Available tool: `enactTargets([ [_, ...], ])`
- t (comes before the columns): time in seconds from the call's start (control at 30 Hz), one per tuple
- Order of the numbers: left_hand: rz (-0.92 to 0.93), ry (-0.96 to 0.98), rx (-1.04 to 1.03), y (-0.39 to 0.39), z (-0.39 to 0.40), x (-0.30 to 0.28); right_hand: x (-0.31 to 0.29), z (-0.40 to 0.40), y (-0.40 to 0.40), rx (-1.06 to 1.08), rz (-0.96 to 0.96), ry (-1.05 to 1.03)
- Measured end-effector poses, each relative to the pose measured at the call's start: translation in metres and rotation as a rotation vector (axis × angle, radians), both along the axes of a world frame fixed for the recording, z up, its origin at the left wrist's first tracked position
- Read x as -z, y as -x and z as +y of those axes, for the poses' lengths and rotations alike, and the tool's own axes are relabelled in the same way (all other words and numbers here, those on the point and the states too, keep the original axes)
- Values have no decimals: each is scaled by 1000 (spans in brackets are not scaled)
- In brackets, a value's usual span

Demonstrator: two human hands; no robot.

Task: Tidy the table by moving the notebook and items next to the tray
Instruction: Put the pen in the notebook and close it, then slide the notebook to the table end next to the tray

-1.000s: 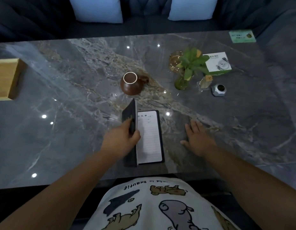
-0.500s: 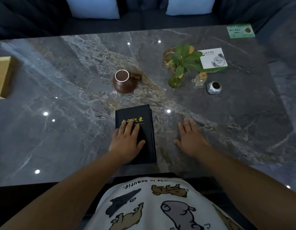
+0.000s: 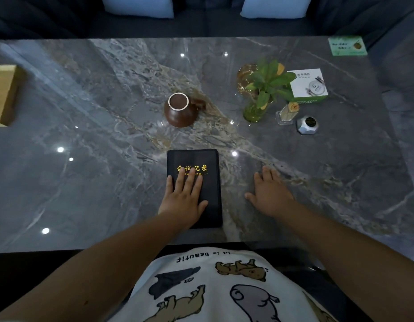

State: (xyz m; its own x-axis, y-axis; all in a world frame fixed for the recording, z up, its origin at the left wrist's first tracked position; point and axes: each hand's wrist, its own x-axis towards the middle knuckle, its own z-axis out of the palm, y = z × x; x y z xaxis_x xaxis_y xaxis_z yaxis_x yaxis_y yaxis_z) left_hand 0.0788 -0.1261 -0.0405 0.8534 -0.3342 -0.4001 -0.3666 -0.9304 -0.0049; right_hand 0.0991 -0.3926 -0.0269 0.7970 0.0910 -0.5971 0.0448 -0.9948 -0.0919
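Note:
A black notebook [image 3: 196,163] with gold lettering lies closed on the grey marble table [image 3: 85,159], near the front edge. My left hand [image 3: 184,198] rests flat on its lower cover, fingers spread, not gripping. My right hand [image 3: 270,194] lies flat on the table to the notebook's right, holding nothing. A wooden tray [image 3: 2,96] sits at the far left edge, partly out of view. A brown ceramic cup [image 3: 180,110] stands behind the notebook.
At the back right stand a green plant in a glass vase [image 3: 259,96], an amber glass dish [image 3: 244,75], a toothpick holder [image 3: 287,113], a silver call button [image 3: 308,125], a white-green box [image 3: 309,87] and a green card [image 3: 346,45]. A dark sofa with pale cushions lies beyond.
The notebook was open with my left hand folding its cover; it is now closed and my left hand lies flat on top. My right hand has stayed in place.

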Motion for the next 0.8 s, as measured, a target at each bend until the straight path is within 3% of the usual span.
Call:
enactTargets([
  [0.13,-3,8,-2,0,0,0,-8,22,-13,-259,-172,-132],
  [0.3,10,33,3,-2,1,-2,-10,62,-34,-440,-83,-192],
  [0.8,22,36,-22,40,11,-5,-2,52,-47,-557,-64,-209],
])
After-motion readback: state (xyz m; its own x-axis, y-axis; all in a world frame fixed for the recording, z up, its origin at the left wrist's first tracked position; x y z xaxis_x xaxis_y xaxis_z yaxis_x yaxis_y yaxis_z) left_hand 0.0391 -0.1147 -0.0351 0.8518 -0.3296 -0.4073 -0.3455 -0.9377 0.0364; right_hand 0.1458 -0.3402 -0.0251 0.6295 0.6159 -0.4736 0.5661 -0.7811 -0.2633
